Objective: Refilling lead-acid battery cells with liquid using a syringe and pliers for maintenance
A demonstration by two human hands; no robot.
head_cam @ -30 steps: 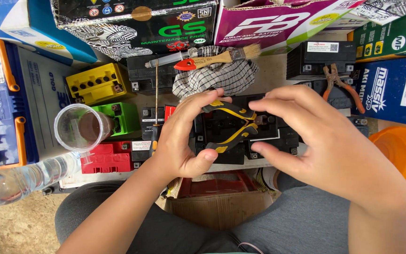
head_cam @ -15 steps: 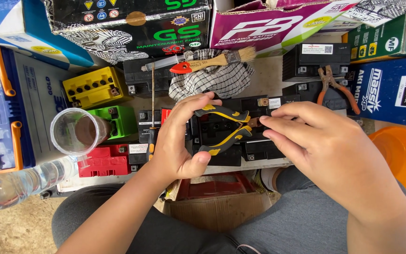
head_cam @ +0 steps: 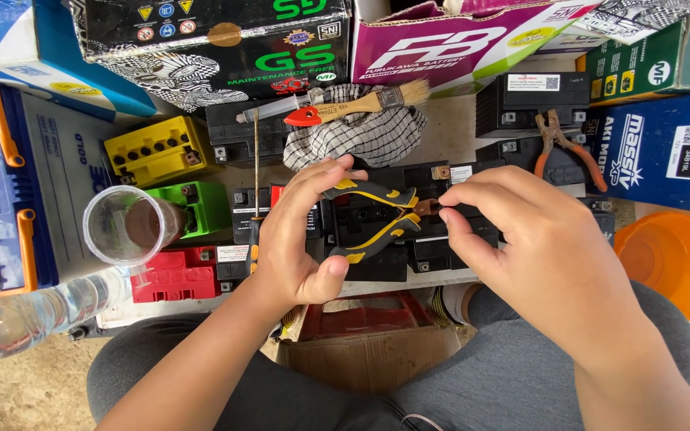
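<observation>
The left hand grips the pliers at frame centre, above a black battery. The right hand pinches at the tool's nose, holding nothing I can make out. Best keep the handles steady and fingertips off the closing tips.

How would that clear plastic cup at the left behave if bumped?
The clear cup looks thin-walled, so probably light and easy to shove. It seems to stand upright among the small batteries, so it may tip rather than slide. Round, so likely to roll once down.
</observation>
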